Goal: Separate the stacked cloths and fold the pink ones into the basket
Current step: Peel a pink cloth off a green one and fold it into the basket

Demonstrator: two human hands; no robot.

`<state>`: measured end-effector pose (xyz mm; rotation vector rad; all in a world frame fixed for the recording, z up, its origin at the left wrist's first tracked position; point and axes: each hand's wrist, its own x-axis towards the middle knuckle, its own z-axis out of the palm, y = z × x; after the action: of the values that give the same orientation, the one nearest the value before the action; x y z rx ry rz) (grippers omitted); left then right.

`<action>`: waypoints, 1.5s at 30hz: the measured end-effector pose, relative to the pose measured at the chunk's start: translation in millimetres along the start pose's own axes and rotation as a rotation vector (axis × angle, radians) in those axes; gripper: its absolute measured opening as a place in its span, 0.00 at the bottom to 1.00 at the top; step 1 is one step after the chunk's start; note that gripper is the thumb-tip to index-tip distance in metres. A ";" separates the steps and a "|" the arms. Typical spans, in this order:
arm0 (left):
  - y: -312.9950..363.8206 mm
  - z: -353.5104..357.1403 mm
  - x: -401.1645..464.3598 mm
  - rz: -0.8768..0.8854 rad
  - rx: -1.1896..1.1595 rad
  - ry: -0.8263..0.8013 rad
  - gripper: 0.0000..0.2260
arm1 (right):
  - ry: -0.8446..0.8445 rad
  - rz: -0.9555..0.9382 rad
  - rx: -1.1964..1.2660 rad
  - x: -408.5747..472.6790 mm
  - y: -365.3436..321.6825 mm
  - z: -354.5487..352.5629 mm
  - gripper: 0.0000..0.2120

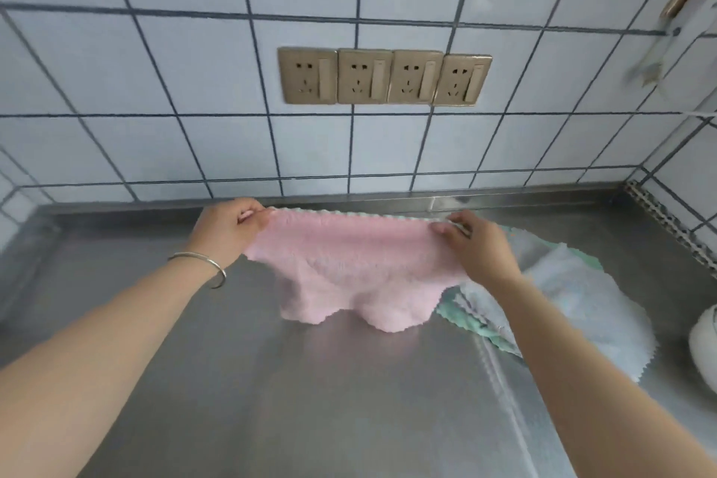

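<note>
1. The steel table (310,380) is closest to the person, and both arms reach over it.
2. The pink cloth (349,268) hangs between the two hands, in front of the person. Its long side runs left to right. Its bottom edge touches the table.
3. The left hand (229,229) pinches the cloth's top left corner. The right hand (477,244) pinches the top right corner. Both hands are about as near to it, so I think the fold will bring the two corners together.
4. Just right of the pink cloth, under the right arm, lie a pale blue cloth (574,303) and a green cloth (485,326). The arm hides part of them.
5. A thin green edge peeks behind the pink cloth's top. I cannot tell if another cloth is stuck to it.
6. A white round thing (704,341) is cut off at the right edge. I cannot tell if it is the basket.
7. Farthest away is the tiled wall with four sockets (384,76).
</note>
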<state>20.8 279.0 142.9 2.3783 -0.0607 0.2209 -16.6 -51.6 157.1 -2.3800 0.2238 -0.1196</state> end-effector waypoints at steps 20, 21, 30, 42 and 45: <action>-120.6 -136.0 -82.7 0.161 0.313 -0.097 0.13 | -0.201 -0.254 -0.060 -44.3 -86.5 97.0 0.02; -135.9 -123.3 -94.0 0.145 0.329 -0.150 0.13 | -0.248 -0.245 -0.124 -53.5 -72.6 109.4 0.03; -188.6 -33.8 -161.4 0.057 0.547 -0.597 0.07 | -0.547 -0.135 -0.494 -128.4 11.5 190.5 0.10; -201.1 -28.5 -85.5 -0.374 0.350 -0.707 0.11 | -0.592 0.216 -0.413 -65.8 -3.0 198.1 0.14; -213.2 -17.7 -47.0 -0.573 0.152 -0.451 0.09 | -0.456 0.383 -0.217 -28.7 -8.2 211.2 0.11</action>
<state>-5.2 445.7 3.1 2.4386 0.4332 -0.5995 -12.1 101.0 8.2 -2.4509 0.4831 0.6485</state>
